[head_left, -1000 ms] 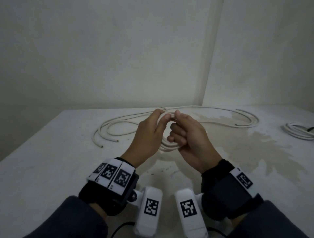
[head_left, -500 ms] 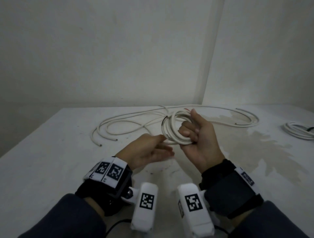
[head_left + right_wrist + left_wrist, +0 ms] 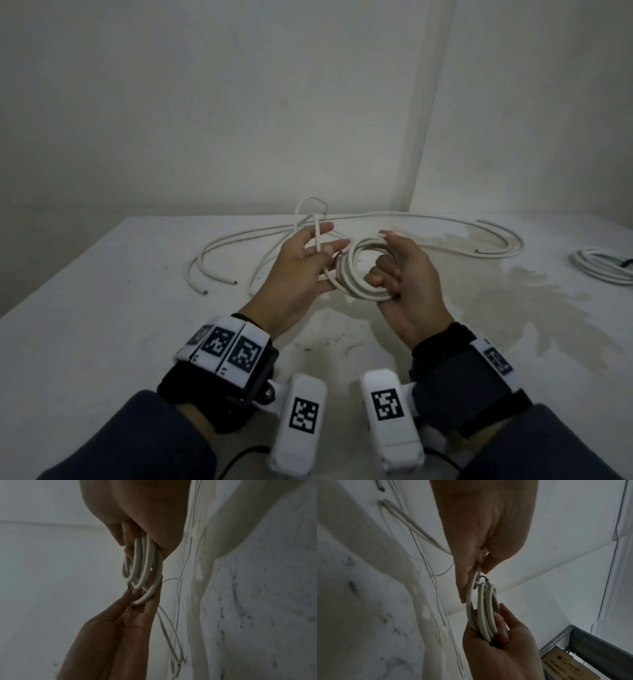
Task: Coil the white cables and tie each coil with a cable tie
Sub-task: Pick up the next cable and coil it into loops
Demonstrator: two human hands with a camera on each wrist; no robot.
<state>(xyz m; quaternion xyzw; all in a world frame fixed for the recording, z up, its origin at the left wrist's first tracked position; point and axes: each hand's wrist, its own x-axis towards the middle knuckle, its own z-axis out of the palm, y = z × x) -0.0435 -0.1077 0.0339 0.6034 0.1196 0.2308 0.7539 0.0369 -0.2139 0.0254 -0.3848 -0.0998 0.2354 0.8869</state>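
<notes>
The pale, stained worktop point(image 3: 102, 325) is carrying everything here, and across its far side loose white cables point(image 3: 445, 219) are lying in long uncoiled curves, with their cut ends pointing toward the near left. At the far right edge another bundle of white cable point(image 3: 599, 270) is sitting well apart from the work, seemingly already wound, though whether it is tied cannot be told. Above the middle of the worktop the right hand point(image 3: 407, 284) is gripping a small coil point(image 3: 359, 270) of several turns, its fingers curling through the ring and clamping the lower right part of it against the palm. The left hand point(image 3: 301, 270) is working just beside the coil with fingers mostly straight, the tail of the cable point(image 3: 318, 236) running up between its fingers; the left wrist view is showing thumb and forefinger pinching that strand right where it is meeting the coil. A short dark wire tip point(image 3: 483, 577) is poking out at that same spot. By my reading the coiling step is in hand and near its finish, with no tie yet on this coil. The next move is probably calling for laying the last length round the ring, keeping the right hand's clamp firm so the turns are not springing apart, then fetching a cable tie, none of which I can make out.
</notes>
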